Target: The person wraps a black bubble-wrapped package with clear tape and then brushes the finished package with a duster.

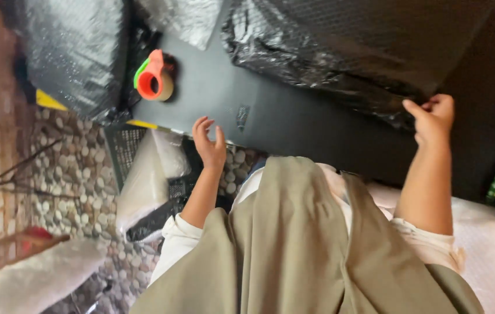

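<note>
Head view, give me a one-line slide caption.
Right hand pinches black bubble wrap; open left hand hovers near tape dispenser.

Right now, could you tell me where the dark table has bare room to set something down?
Bare dark tabletop lies between the orange tape dispenser, the open left hand and the black bubble-wrap sheet. The far right is crowded: that sheet covers it, pinched by the right hand.

A large black bubble-wrap package [340, 46] lies at the far right of the dark table [294, 122], crinkled and glossy; the right hand [433, 119] pinches its near edge. A second black bubble-wrap package [73, 52] stands at the far left, just beside the table's left end. A clear bubble-wrap piece [183, 20] lies at the far edge between them. A white plastic-wrapped package [146, 180] sits in the black crate [125, 151] near left, below the table.
</note>
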